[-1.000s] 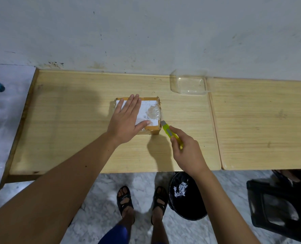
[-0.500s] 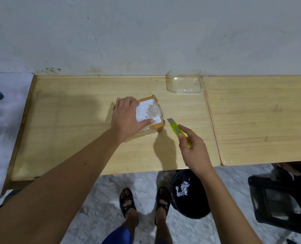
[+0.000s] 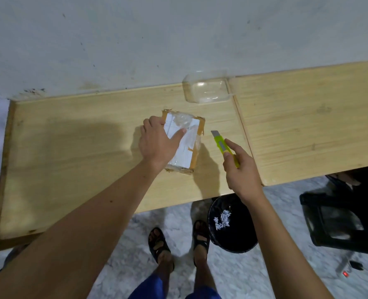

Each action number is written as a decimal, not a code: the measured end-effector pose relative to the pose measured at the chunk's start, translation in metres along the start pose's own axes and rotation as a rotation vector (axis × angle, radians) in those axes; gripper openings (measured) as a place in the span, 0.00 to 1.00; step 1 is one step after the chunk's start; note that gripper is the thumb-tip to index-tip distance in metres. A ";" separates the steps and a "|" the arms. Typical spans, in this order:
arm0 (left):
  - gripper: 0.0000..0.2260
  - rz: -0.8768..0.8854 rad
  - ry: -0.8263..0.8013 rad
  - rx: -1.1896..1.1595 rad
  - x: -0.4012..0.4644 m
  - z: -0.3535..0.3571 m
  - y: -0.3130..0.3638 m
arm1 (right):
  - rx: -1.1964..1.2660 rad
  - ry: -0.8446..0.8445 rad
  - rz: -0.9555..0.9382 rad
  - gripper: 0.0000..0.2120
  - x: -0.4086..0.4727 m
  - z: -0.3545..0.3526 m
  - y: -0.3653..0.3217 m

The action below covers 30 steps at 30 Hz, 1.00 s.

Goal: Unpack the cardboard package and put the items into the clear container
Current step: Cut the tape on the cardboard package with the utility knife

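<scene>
- The table [image 3: 92,147] of pale wood fills the middle of the view, with a second tabletop butted against it at 3 o'clock.
- A black bin [image 3: 232,225] stands on the floor at 6 o'clock from the package, with white scraps inside.
- The cardboard package [image 3: 187,143] lies flat near the table's centre, its label and clear tape facing up; the flaps look shut, so it seems unopened.
- The clear container [image 3: 206,89] sits against the wall at 12 o'clock from the package, well apart from it, and looks empty.
- The left hand [image 3: 157,145] is spread over the package's 9 o'clock side, fingers curled over the far edge and thumb pressed on the label, holding it down.
- The right hand [image 3: 241,169] is closed around a yellow-green utility knife [image 3: 222,145], blade pointing to 11 o'clock, just beside the package at 3 o'clock, not touching it.
- Judgement: the task is at an early stage; slitting the tape, taking out the items and moving them to the container all remain.
</scene>
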<state>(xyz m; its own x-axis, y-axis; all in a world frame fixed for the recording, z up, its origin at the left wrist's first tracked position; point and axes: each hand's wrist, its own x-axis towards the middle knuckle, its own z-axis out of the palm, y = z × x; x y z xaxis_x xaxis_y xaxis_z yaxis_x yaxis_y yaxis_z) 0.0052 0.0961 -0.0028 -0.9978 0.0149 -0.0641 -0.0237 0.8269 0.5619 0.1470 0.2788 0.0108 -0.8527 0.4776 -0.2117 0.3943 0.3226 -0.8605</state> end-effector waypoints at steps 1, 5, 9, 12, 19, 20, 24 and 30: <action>0.32 0.050 -0.028 -0.016 0.001 -0.001 -0.003 | 0.002 0.003 0.000 0.18 -0.001 -0.001 0.001; 0.39 0.434 -0.227 0.022 0.014 -0.012 -0.026 | 0.016 0.000 -0.012 0.18 -0.006 -0.003 0.004; 0.55 0.780 -0.371 0.213 0.015 -0.016 -0.051 | 0.038 -0.013 -0.015 0.18 -0.012 0.006 0.011; 0.62 0.854 -0.368 0.217 0.012 -0.014 -0.057 | 0.049 -0.018 -0.011 0.18 -0.015 0.016 0.014; 0.65 0.663 -0.449 0.267 0.025 -0.011 -0.038 | 0.069 0.008 -0.024 0.19 0.001 0.032 0.007; 0.65 0.650 -0.454 0.273 0.028 -0.011 -0.036 | 0.061 0.011 -0.026 0.19 0.007 0.033 0.005; 0.65 0.637 -0.461 0.271 0.032 -0.011 -0.033 | 0.063 -0.011 -0.043 0.19 0.026 0.038 -0.004; 0.65 0.634 -0.452 0.236 0.030 -0.011 -0.033 | -0.021 0.000 -0.068 0.18 0.031 0.038 -0.010</action>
<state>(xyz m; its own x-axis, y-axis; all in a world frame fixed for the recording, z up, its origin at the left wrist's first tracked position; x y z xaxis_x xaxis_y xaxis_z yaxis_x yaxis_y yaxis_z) -0.0249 0.0635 -0.0142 -0.6948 0.7039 -0.1477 0.6013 0.6811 0.4177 0.1032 0.2590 -0.0047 -0.8777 0.4539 -0.1535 0.3428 0.3711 -0.8630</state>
